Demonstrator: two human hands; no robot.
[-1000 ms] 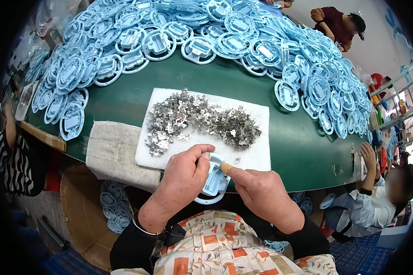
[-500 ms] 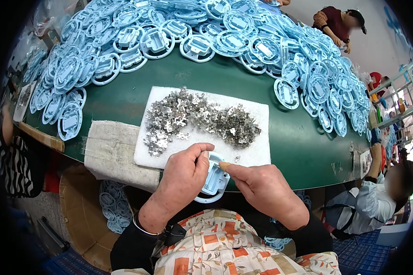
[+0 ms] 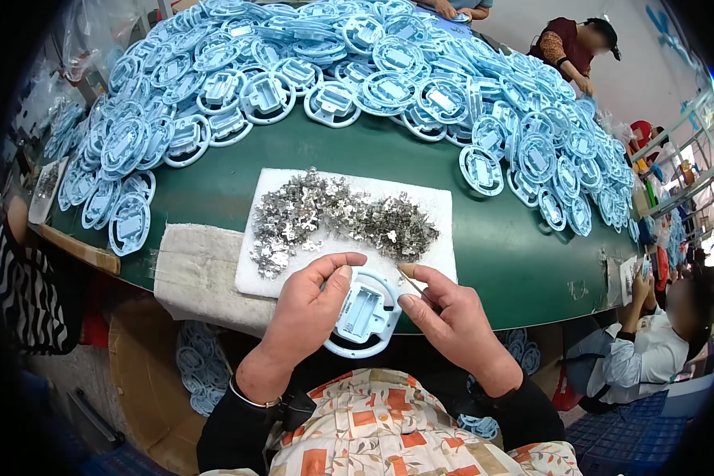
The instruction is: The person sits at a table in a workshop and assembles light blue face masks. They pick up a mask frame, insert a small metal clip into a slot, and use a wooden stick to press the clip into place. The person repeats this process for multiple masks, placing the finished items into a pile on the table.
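My left hand (image 3: pixel 303 305) grips a light blue plastic toy steering wheel (image 3: pixel 362 311) by its left rim, thumb on top. Its open rectangular compartment faces up, at the table's near edge. In my right hand (image 3: pixel 456 317), thumb and fingers close round a thin, brownish stick-like tool (image 3: pixel 412 284). The tool's tip points up and left, just right of the wheel's rim and apart from the compartment. Beyond both hands, small silvery metal clips (image 3: pixel 293 226) lie heaped on a white foam sheet (image 3: pixel 357 176). What else my right fingers may hold is too small to tell.
Many more blue wheels (image 3: pixel 389 87) are piled along the far side of the green table (image 3: pixel 516 262). A folded pale cloth (image 3: pixel 202 266) lies left of the foam. Below stands a cardboard box (image 3: pixel 147 373) beside more wheels. Other people work at the far side and right.
My right hand has drawn back from the wheel's compartment to the right, its tool now clear of it. My left hand keeps its hold on the wheel. The whole view has shifted slightly.
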